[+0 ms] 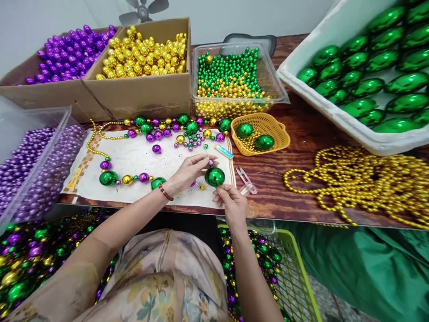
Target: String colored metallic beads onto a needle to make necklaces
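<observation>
A large shiny green bead [215, 177] is held up over the front right of the white cloth [134, 154]. My right hand [232, 202] pinches it from below with thumb and fingertips. My left hand [191, 172], with a brown bead bracelet [165, 192], closes its fingers by a small purple bead [211, 163] just above the green one; part of its grip is hidden. Strung beads [144, 178] in green, purple and gold run along the cloth to my left hand. Pink-handled snips [247, 182] lie right of my right hand.
Behind the cloth stand boxes of purple [72, 56] and gold beads [144, 56], and a clear tub [281, 96]. An orange basket [283, 136] holds two green beads. Gold bead strands [362, 183] lie at right, below a white foam box [335, 120]. A green crate [300, 264] stands below the table.
</observation>
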`<state>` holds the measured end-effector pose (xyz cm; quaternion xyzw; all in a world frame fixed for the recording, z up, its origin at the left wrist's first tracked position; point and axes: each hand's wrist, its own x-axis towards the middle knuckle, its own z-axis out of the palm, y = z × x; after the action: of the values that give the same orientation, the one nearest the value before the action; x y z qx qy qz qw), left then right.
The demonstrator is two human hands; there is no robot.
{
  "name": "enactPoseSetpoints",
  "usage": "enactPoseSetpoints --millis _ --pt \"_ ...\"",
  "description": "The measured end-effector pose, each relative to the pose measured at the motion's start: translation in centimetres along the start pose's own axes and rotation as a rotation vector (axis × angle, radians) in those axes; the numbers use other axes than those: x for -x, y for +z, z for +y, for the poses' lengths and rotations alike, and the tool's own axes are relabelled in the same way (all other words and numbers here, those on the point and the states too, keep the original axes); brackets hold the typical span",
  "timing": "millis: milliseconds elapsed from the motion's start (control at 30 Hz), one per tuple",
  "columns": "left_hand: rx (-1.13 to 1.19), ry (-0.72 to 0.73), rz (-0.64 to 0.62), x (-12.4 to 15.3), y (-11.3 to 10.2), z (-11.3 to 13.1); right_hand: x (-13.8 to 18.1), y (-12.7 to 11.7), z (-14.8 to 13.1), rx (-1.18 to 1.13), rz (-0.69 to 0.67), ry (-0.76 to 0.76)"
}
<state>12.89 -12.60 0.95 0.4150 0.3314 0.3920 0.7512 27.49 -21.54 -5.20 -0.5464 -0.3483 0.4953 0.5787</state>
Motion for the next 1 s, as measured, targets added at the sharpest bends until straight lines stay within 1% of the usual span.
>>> enactPoseSetpoints --millis 133,200,267,367,433,467,567,700,800,867,933,1000 --pt "-0.047 0.048 0.043 -1.8 0.3 0.1 -2.1 -0.6 0.0 0.049 -0.013 0.012" --pt "-0.158 0.133 0.087 -2.7 0.4 0.6 -2.9 -1.4 -0.1 0.118 -0.019 0.016" --pt "-0.313 0.239 0.104 -3.2 0.5 1.3 -3.4 -2.1 -0.3 0.224 -0.011 -0.001" --pt "-0.467 0.371 0.112 -3.4 1.0 2.4 -3.6 -2.6 -1.1 0.373 0.061 -0.116" --pt "-0.474 0.402 0.111 -3.3 1.4 3.2 -3.7 -2.0 -2.1 0.389 0.094 -0.216" --pt "-0.465 0.408 0.103 -3.3 1.7 3.6 -3.8 -1.5 -2.7 0.375 0.083 -0.253" --pt "-0.451 0.444 0.058 -2.9 2.3 4.6 -4.5 0.6 -4.4 0.357 -0.048 -0.313" --pt "-0.525 0.517 0.043 -1.9 2.2 5.1 -5.6 2.6 -5.2 0.497 -0.176 -0.365" --pt "-0.596 0.537 0.034 -1.6 0.9 5.2 -6.1 3.0 -4.9 0.612 -0.257 -0.351" --pt "-0.645 0.529 0.061 -2.2 -1.0 5.5 -6.4 2.8 -4.7 0.644 -0.271 -0.332" --pt "-0.747 0.51 0.169 -3.2 -3.7 5.8 -6.7 2.4 -4.7 0.589 -0.245 -0.326" --pt "-0.946 0.456 0.326 -4.5 -6.7 6.0 -7.1 2.2 -5.0 0.463 -0.209 -0.331"
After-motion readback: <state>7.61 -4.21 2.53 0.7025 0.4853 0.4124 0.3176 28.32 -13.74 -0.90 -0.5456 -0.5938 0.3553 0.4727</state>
